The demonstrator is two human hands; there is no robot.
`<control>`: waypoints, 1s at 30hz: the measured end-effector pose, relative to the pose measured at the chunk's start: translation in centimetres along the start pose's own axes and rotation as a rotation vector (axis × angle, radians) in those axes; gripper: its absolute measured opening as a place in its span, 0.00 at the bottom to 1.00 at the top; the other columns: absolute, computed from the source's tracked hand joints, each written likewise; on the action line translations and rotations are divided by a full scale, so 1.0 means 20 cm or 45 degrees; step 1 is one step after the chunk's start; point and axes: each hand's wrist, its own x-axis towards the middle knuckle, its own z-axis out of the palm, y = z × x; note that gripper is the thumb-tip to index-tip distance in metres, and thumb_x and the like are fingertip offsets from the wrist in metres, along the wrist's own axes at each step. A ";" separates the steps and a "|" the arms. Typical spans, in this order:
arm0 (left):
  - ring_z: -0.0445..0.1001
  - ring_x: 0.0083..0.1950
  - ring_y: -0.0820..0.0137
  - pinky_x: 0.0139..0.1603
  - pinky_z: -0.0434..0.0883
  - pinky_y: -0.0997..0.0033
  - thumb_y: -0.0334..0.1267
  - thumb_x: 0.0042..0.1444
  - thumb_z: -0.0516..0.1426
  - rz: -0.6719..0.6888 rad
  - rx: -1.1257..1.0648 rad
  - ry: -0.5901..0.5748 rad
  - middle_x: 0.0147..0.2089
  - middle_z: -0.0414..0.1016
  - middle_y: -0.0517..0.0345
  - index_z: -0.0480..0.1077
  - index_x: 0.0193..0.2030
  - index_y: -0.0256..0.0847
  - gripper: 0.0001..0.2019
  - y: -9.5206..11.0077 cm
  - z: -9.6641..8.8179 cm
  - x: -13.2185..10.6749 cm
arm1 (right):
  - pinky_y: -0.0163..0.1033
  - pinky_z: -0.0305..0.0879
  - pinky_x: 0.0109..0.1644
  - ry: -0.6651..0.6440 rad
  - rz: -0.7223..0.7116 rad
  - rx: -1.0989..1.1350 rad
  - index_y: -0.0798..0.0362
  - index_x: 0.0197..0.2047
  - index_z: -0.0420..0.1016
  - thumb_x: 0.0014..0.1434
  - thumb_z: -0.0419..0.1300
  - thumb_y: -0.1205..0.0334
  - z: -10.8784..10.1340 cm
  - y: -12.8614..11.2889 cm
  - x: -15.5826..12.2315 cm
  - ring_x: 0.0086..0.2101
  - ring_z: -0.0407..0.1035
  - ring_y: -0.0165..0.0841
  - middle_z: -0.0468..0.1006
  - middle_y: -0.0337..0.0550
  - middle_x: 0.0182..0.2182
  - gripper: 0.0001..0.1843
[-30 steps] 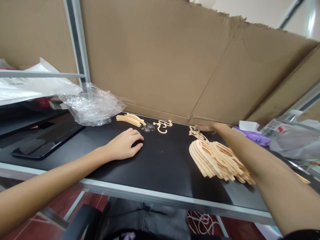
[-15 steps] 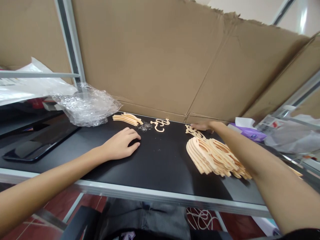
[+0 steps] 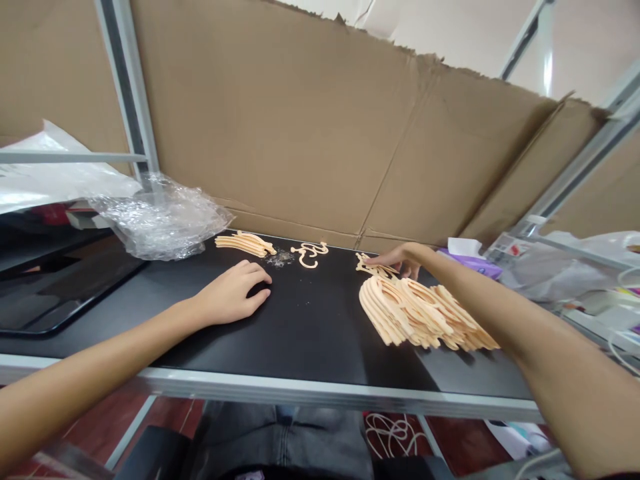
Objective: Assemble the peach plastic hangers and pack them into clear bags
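On the black tabletop rests my left hand [image 3: 235,293], palm down, fingers loosely bent and thumb apart, holding nothing. My right hand [image 3: 403,259] reaches over to a small pile of cream plastic hooks [image 3: 369,265], its thumb and fingers closing on one; the fingertips are partly hidden. Just in front of that pile lies a large overlapping stack of cream plastic hangers [image 3: 415,313], under my right forearm. A few loose curved hooks [image 3: 311,253] lie at the back middle. Beyond my left hand is a smaller stack of cream plastic pieces [image 3: 245,244].
Clear plastic wrap [image 3: 165,217] is heaped at the back left, near a dark glossy panel [image 3: 60,287]. Small pale scraps [image 3: 280,259] lie by the smaller stack. A purple tissue pack [image 3: 470,261] stands at the back right. Cardboard [image 3: 280,120] walls the rear. A metal edge [image 3: 300,393] runs along the front.
My right hand's fingers have curled down further over the pile of hooks. My left hand stays on the tabletop. The view has shifted slightly to the right.
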 end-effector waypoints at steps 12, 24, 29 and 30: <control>0.71 0.56 0.56 0.60 0.69 0.54 0.45 0.65 0.50 -0.012 -0.009 -0.012 0.51 0.78 0.46 0.75 0.49 0.38 0.17 0.00 0.00 0.00 | 0.41 0.81 0.40 -0.130 -0.387 0.183 0.55 0.60 0.71 0.59 0.63 0.36 0.11 -0.23 -0.17 0.42 0.75 0.37 0.74 0.60 0.55 0.37; 0.72 0.54 0.57 0.59 0.70 0.56 0.42 0.64 0.52 0.001 -0.005 0.025 0.49 0.78 0.48 0.76 0.47 0.40 0.14 0.00 0.01 0.00 | 0.47 0.81 0.39 0.229 -0.461 0.143 0.57 0.67 0.64 0.64 0.60 0.42 0.04 -0.32 -0.30 0.38 0.79 0.43 0.74 0.67 0.56 0.37; 0.75 0.53 0.59 0.59 0.71 0.58 0.38 0.62 0.53 -0.025 -0.013 0.024 0.49 0.79 0.50 0.76 0.45 0.40 0.12 -0.03 -0.01 0.03 | 0.56 0.70 0.57 0.859 -0.728 -0.294 0.55 0.51 0.79 0.65 0.58 0.52 0.12 -0.45 -0.56 0.50 0.75 0.52 0.80 0.59 0.50 0.19; 0.75 0.54 0.59 0.60 0.71 0.58 0.36 0.61 0.52 -0.060 0.026 0.081 0.50 0.79 0.50 0.76 0.46 0.40 0.13 -0.05 -0.02 0.03 | 0.55 0.68 0.57 0.910 -0.819 -0.271 0.52 0.51 0.79 0.66 0.56 0.52 0.18 -0.49 -0.64 0.52 0.74 0.51 0.80 0.57 0.50 0.18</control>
